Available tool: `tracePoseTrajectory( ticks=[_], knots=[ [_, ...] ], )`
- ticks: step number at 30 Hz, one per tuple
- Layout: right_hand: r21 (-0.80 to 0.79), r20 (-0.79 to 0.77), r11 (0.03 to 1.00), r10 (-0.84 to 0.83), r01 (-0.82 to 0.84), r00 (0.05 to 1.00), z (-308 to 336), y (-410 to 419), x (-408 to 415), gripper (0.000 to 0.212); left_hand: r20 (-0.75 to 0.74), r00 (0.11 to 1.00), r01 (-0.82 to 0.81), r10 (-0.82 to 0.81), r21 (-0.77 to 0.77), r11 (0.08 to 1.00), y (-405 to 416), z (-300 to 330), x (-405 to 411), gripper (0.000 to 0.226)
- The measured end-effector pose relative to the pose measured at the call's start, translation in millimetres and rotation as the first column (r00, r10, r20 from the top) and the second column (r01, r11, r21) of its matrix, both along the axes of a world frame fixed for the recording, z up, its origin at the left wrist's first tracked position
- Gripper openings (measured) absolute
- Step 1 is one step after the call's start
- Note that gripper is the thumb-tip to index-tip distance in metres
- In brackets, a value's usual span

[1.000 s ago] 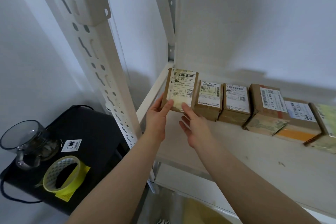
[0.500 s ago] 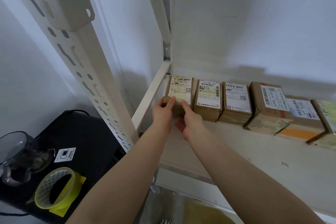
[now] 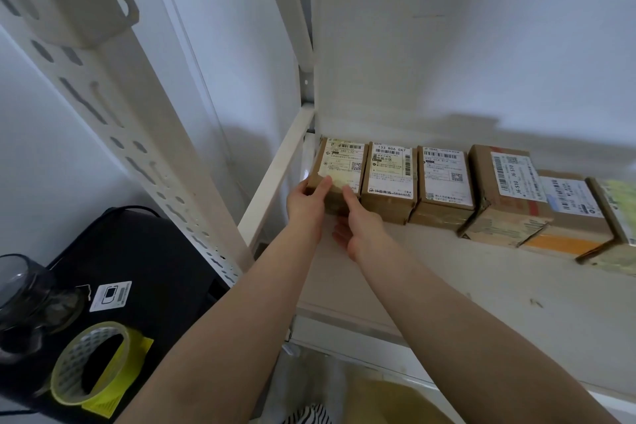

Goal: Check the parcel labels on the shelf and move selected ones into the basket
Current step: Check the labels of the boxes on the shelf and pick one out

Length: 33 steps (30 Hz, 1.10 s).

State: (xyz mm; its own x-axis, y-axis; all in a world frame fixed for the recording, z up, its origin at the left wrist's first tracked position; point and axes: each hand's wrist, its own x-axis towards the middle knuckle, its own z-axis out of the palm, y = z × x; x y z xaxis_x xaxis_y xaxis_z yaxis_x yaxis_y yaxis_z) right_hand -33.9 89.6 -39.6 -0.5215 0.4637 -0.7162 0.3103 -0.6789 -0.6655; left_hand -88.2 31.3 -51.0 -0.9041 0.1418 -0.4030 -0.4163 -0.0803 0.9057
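A row of several brown cardboard parcels with white labels lies along the back of the white shelf (image 3: 464, 289). The leftmost parcel (image 3: 344, 162) rests flat in the shelf's back left corner, label up. My left hand (image 3: 306, 205) grips its front left corner, thumb on the label. My right hand (image 3: 361, 227) touches its front right edge with the index finger on top. The second parcel (image 3: 390, 175) sits right beside it. No basket is in view.
A perforated white upright (image 3: 113, 107) stands at the left. Below it a black case (image 3: 144, 258) carries a yellow tape roll (image 3: 91, 360) and a dark glass jug (image 3: 24, 296). More parcels (image 3: 502, 193) continue to the right. A lower level shows beneath the shelf.
The leftmost parcel was tilted up toward me a second ago; both hands have lowered it flat and pushed it back into the corner of the shelf.
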Motion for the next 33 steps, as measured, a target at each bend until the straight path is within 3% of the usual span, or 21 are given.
tracePoseTrajectory(
  ticks=[15, 18, 22, 25, 28, 31, 33],
  knots=[
    [-0.011, 0.011, 0.999, 0.036, -0.035, 0.999, 1, 9, 12, 0.061, -0.003, 1.000, -0.008, 0.008, -0.013, 1.000, 2, 2, 9, 0.047],
    [-0.025, 0.009, 1.000, 0.016, -0.016, 1.000, 1, 17, 21, 0.066, 0.052, 0.998, -0.037, 0.040, -0.059, 0.998, 7, -2, 17, 0.071],
    [-0.037, 0.019, 0.999, -0.031, 0.031, 0.999, 2, 32, 36, 0.069, 0.222, 0.969, -0.034, 0.105, -0.302, 0.953, 17, -2, 43, 0.105],
    [-0.050, 0.019, 0.997, -0.055, 0.056, 0.998, -1, 46, 44, 0.058, 0.364, 0.928, -0.024, 0.084, -0.165, 0.986, 33, -1, 57, 0.122],
    [-0.056, 0.013, 0.996, -0.070, 0.070, 0.997, -6, 59, 44, 0.056, 0.423, 0.905, 0.066, -0.047, -0.031, 0.997, 52, 8, 66, 0.112],
    [-0.037, -0.027, 0.995, -0.097, 0.096, 0.995, -6, 67, 39, 0.070, 0.402, 0.907, 0.125, -0.122, 0.019, 0.992, 68, 21, 64, 0.085],
    [-0.030, -0.048, 0.992, -0.127, 0.126, 0.991, -6, 72, 35, 0.065, 0.409, 0.901, 0.143, -0.146, 0.037, 0.989, 78, 17, 58, 0.099]
  ],
)
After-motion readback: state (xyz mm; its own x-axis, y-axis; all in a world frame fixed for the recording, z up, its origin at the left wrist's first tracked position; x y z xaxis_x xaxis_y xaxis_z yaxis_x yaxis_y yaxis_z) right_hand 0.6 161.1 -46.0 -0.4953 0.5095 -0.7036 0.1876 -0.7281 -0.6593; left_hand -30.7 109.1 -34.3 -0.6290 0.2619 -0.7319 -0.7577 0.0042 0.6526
